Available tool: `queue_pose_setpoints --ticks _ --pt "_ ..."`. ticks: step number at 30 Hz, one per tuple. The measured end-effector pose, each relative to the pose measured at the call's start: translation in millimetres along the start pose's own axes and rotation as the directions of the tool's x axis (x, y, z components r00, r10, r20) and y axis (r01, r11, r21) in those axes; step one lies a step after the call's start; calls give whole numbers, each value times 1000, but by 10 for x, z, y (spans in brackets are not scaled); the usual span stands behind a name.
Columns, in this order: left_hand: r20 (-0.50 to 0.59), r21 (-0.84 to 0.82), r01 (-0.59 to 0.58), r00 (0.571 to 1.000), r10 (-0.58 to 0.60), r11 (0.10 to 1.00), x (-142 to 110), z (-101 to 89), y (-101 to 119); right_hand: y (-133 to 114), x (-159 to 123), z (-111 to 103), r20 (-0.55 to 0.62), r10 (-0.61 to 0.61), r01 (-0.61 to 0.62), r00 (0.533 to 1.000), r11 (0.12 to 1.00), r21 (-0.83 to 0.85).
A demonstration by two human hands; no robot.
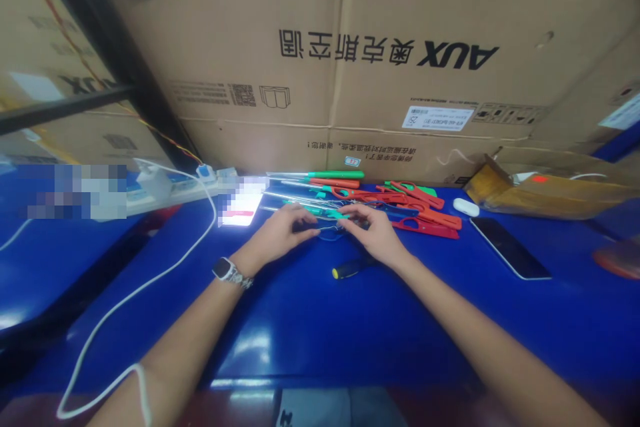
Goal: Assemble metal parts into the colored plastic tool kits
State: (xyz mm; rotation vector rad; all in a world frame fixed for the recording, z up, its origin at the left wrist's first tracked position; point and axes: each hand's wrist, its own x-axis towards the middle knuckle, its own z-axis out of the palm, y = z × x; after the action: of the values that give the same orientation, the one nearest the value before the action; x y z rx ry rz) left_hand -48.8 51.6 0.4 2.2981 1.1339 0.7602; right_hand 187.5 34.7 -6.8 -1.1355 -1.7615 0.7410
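Note:
My left hand (290, 230), with a watch (225, 269) on its wrist, has its fingers curled and thumb drawn close beside a tangle of thin wires (330, 227). What sits between those fingertips is too small to make out. Across from it, my right hand (375, 232) pinches a small green plastic piece (336, 213) between thumb and forefinger. Just beyond both hands lie red lighter-like handle shells (425, 227) and slim metal rods with green and red handles (340, 175). A dark screwdriver with a yellow end (345, 271) rests below my right hand.
A black phone (510, 248) and a white earbud case (465, 207) lie at the right, near an open carton (540, 190). A lit screen (245, 203) and a power strip (175, 190) are at the left. A white cable (150, 290) loops over the blue tabletop (280, 333). Behind stands cardboard (240, 33).

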Motion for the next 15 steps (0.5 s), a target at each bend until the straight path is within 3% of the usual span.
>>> queue_pose_setpoints --ticks 5,15 --pt "40 54 5 999 -7 999 25 101 -23 36 -22 41 34 -45 46 998 998 -47" --pt "-6 140 65 998 -65 988 39 162 38 95 -27 72 106 -42 46 993 998 -36"
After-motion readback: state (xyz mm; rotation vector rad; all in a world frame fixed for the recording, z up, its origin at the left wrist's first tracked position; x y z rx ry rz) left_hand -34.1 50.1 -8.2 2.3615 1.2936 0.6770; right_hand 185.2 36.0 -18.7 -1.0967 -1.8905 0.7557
